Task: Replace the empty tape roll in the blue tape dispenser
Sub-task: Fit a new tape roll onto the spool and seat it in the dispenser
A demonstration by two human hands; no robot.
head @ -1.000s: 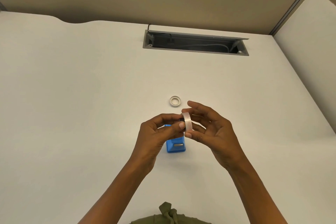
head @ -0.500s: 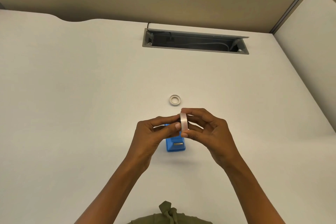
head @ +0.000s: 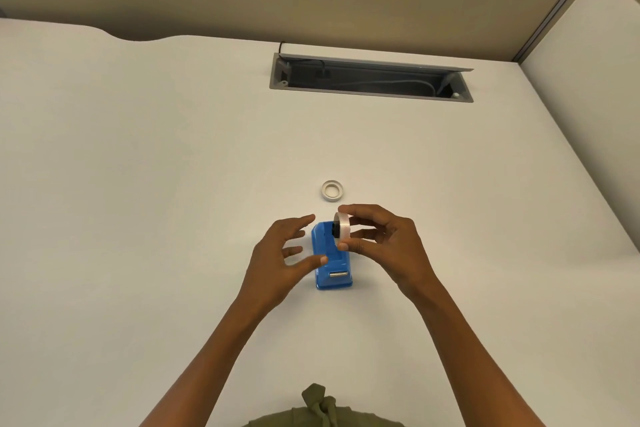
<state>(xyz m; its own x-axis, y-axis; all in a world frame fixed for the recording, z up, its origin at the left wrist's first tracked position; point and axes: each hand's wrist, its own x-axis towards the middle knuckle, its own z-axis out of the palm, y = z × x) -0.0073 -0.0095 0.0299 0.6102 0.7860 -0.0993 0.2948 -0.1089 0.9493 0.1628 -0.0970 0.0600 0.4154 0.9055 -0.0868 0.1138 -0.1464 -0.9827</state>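
I have the new tape roll [head: 342, 226], on its black hub, pinched in my right hand [head: 384, 246] just above the blue tape dispenser [head: 333, 262], which sits toward the counter's [head: 138, 218] near edge. My left hand [head: 280, 253] hovers released beside it. The empty core [head: 332, 190] lies just beyond. I judge this the loading step: next, drop the hub squarely into its cradle.

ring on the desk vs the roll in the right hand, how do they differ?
The ring lies flat on the desk, untouched; the tape roll stands on edge, pinched in the right hand above the blue dispenser. The ring looks thin and bare; the roll is thicker, with a black hub in its centre. The ring looks smaller. Both are pale and round.
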